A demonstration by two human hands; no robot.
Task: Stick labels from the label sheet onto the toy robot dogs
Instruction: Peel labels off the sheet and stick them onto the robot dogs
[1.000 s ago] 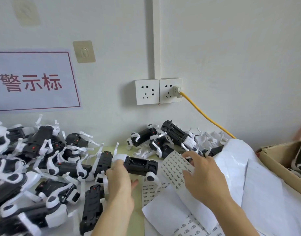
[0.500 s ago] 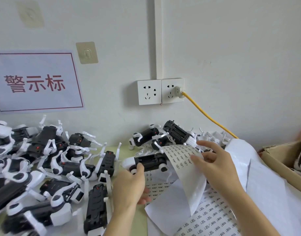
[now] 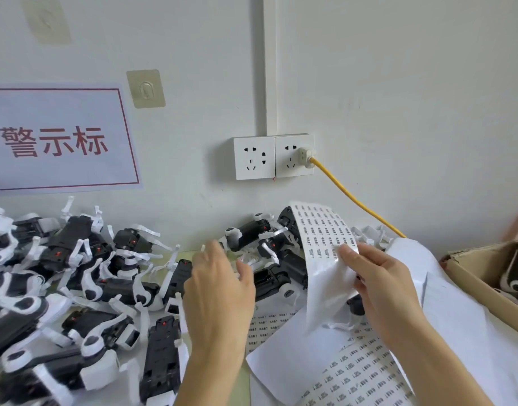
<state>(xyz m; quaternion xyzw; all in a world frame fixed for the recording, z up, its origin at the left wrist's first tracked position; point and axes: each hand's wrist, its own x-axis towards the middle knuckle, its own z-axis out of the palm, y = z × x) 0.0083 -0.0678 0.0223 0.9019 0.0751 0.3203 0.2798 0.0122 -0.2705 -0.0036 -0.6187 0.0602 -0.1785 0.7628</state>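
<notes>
Dozens of toy dogs [image 3: 76, 276] crowd my pale green table [image 3: 190, 253] below a wall sign [image 3: 58, 139]. My left hand [image 3: 219, 291] hovers, fingers loosely spread; sockets [image 3: 274, 156] behind; my right hand [image 3: 381, 276] pinches the curled label sheet [image 3: 325, 230].

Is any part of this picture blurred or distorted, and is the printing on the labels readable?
Head view: left hand is motion-blurred; right hand holds the label sheet, its print too small to read; wide-angle bends the edges; lighting soft, no glare.
</notes>
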